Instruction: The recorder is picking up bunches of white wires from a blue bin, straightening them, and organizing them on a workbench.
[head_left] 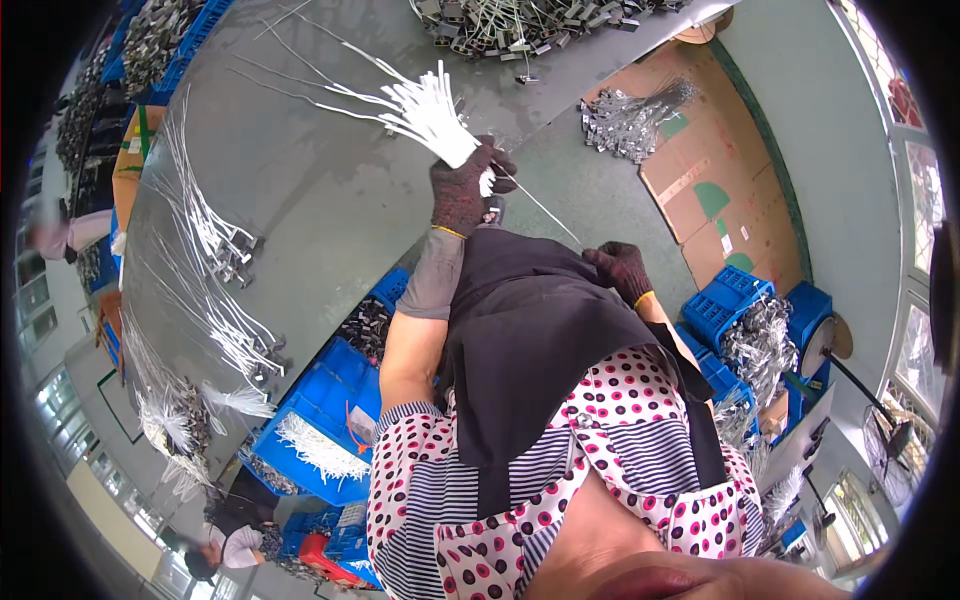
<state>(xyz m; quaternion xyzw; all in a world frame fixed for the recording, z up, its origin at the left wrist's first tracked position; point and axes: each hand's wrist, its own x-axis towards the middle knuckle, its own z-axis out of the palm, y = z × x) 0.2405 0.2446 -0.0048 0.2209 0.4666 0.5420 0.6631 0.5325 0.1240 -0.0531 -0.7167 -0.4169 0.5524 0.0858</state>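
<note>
**White ties bunched in a gloved fist over the grey table**

White plastic ties [425,105], gathered into a fanned bundle, stick up from the left hand [462,192], whose dark knit glove is clenched tight around their lower ends. One thin single tie [540,208] runs slantwise from that fist down to the right hand [620,270], also gloved, which is closed with its fingertips pinching the strand's far end. Both hands hang just past the near edge of the table [310,190], above the grey floor [590,190].

That grey table takes up the upper left. Its middle stretch in front of the bundle lies bare, while rows of ties with metal ends [215,260] line its left edge and a heap of metal pieces [520,25] crowds its far edge.

Flattened brown cardboard [720,180] lies on the floor to the right, carrying green patches and a small pale label, with a loose bunch of metal-ended ties [625,120] at its upper corner. Blue plastic crates [735,300] stand by the person's right side, one heaped with metal parts. More blue crates [320,420] sit under the table's near edge on the left, one holding white ties. Between the table edge and the cardboard, a strip of floor stays open.
</note>
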